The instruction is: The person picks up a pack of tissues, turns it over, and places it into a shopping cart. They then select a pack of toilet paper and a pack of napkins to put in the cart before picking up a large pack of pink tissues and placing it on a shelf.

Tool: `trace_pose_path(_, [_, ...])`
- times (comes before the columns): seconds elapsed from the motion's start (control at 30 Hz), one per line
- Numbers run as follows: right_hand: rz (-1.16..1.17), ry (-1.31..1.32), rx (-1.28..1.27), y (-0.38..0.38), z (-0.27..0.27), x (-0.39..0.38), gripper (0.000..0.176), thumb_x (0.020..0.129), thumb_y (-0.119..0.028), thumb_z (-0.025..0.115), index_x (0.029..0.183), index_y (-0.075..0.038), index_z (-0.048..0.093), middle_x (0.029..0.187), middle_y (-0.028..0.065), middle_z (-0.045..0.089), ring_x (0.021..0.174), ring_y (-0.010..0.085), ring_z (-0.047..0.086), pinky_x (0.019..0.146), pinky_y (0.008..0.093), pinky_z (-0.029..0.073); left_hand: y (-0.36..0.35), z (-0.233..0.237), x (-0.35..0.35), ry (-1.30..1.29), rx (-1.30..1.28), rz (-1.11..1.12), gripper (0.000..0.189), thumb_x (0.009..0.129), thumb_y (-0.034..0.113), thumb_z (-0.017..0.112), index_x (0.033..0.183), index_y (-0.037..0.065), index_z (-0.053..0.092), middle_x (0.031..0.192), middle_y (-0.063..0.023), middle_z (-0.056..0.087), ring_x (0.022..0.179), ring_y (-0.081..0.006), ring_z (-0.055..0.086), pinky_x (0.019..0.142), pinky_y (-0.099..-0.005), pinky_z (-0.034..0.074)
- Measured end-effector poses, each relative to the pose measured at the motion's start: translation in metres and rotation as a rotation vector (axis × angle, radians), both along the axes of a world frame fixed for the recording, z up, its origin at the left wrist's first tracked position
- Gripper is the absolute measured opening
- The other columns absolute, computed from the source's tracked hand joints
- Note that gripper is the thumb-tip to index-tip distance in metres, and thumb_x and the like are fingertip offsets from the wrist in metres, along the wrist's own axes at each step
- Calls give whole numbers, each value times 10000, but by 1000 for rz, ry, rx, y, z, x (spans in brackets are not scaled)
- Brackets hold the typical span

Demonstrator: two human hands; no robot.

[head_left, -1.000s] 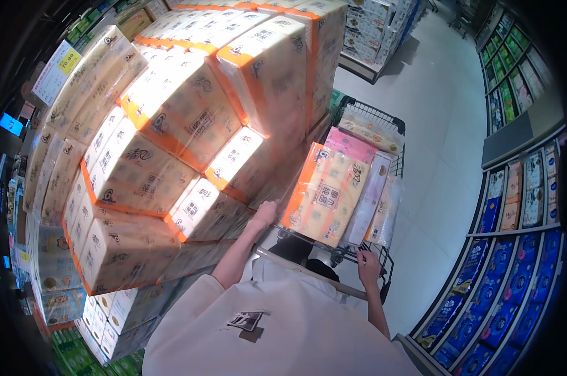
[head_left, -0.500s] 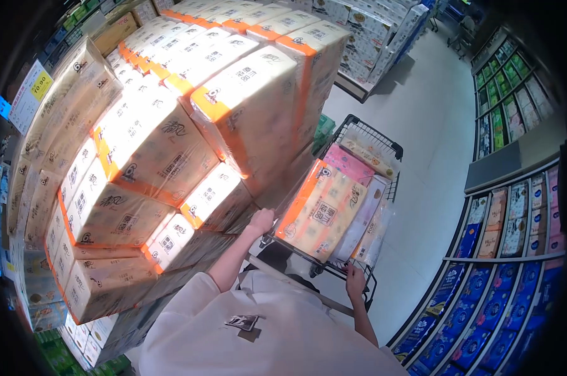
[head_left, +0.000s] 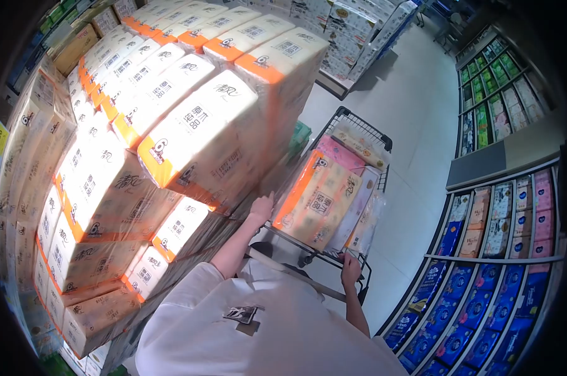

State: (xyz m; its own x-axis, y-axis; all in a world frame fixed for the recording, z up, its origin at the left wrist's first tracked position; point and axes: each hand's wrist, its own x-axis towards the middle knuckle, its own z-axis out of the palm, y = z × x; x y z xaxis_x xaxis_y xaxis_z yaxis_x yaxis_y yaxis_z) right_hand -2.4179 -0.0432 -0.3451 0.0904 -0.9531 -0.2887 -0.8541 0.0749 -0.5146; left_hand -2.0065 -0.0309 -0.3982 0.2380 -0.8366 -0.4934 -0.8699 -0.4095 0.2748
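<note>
A shopping cart [head_left: 375, 133] stands ahead of me, loaded with tissue packs. On top lies a cream pack with an orange edge [head_left: 321, 203]; beside it are a pink pack [head_left: 341, 158], a pale purple pack [head_left: 360, 203] and a clear-wrapped pack [head_left: 366, 229]. My left hand [head_left: 262, 207] is at the cart's near left corner, close to the orange edge, its fingers curled; whether they grip anything is hidden. My right hand [head_left: 351, 271] is closed on the cart's near right rim.
Tall stacks of cream and orange tissue packs [head_left: 199, 119] rise close on the left, beside my left arm. Shelves of blue packs [head_left: 477, 301] line the right. A pale floor aisle [head_left: 415, 125] runs ahead, past a display of white boxes [head_left: 352, 37].
The view has shifted; the stacked packs on the left look larger and lower in view. The cart and both hands have moved slightly left and up in the picture. The packs in the cart lie as before.
</note>
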Motion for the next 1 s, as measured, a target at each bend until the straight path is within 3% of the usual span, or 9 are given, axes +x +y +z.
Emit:
trace_pose_path(0.07, [-83,-118,-81,-17,-7,2,474,1048,-381,414,930,-85,765,775,47,737,756,201,694,748,343,500,-16,11,-2,4,-23,-30,730,841,64,645,1506,35,344,1037,-209,691,952,-347,706,822,-429,588])
trace_pose_path(0.17, [-207,-177,-25,-47,-14,-1,482,1050,-380,414,906,-77,761,737,51,725,741,175,694,712,335,496,-40,5,-4,-1,7,-48,867,803,-6,617,1572,48,220,990,-206,694,917,-353,704,809,-437,585])
trace_pose_path(0.3, [-88,26,-109,-82,-25,-4,475,1039,-393,439,894,-77,761,648,54,692,654,172,685,636,350,495,-72,-4,-6,-3,37,-62,836,816,4,611,1565,47,242,991,-195,697,920,-341,706,797,-425,588])
trace_pose_path(0.33, [-96,89,-106,-91,-25,-5,470,1028,-392,458,854,-78,762,640,76,689,642,231,690,624,377,499,-80,-6,-9,-13,43,-66,831,821,7,608,1565,49,241,990,-193,699,919,-340,706,799,-424,588])
trace_pose_path(0.43, [-22,170,-236,-122,-27,-8,475,1020,-383,464,803,-77,756,674,104,697,666,292,690,633,404,503,-101,-14,-18,-46,16,-44,782,848,72,635,1545,37,281,974,-179,709,923,-328,711,801,-426,588])
trace_pose_path(0.67, [61,202,-207,-210,-40,-27,470,1009,-387,460,779,-112,764,702,131,688,682,340,667,648,448,485,-163,-10,-38,-67,49,19,695,901,184,647,1498,-2,345,969,-153,720,911,-314,726,773,-425,589])
trace_pose_path(0.77, [86,193,-204,-255,-51,-38,467,998,-392,462,772,-122,769,708,134,690,683,342,667,653,454,487,-192,-38,-47,-93,124,84,722,887,133,604,1531,15,299,919,-139,722,931,-328,720,778,-450,590])
trace_pose_path(0.87, [102,190,-155,-304,-57,-45,443,975,-392,470,780,-142,780,718,129,697,693,335,672,663,456,494,-221,-61,-55,-146,124,91,692,934,199,601,1532,20,303,989,-140,720,920,-310,724,762,-443,580])
trace_pose_path(1.0, [132,186,-62,-361,-57,-46,392,935,-380,486,797,-176,791,730,113,708,708,322,681,670,448,504,-263,-29,-67,-106,78,89,763,933,153,566,1579,59,171,1079,-204,684,925,-340,716,778,-463,574])
